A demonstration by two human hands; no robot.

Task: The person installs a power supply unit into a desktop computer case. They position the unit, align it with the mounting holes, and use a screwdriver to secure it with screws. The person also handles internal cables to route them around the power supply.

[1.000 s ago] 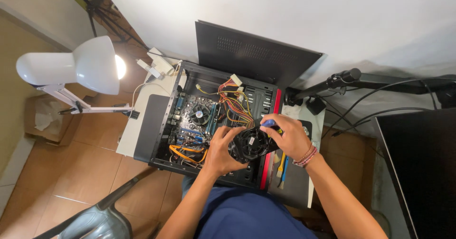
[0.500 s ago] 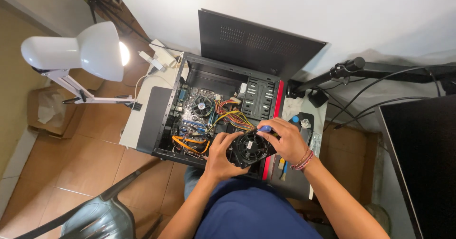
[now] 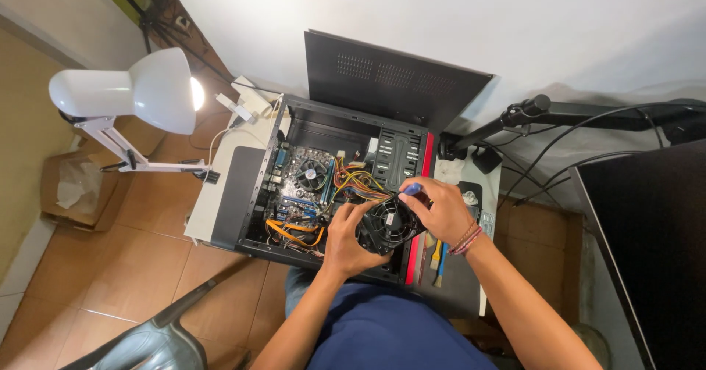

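Fan (image 3: 386, 225), black, held over open computer case (image 3: 346, 186) for access. Gripped by left hand (image 3: 349, 241); right hand (image 3: 441, 208) closed around blue-handled tool (image 3: 412, 189).

Left grip (image 3: 346, 239) and right grip (image 3: 440, 210) close together, fingers curled

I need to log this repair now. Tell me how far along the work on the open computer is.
Done: the side panel is off and leans against the wall, so the computer case lies open under the lit desk lamp. In hand: the left hand holds a black fan above the case, and the right hand works on it with a blue-handled tool. Left: the fan is not mounted and the panel is not refitted.
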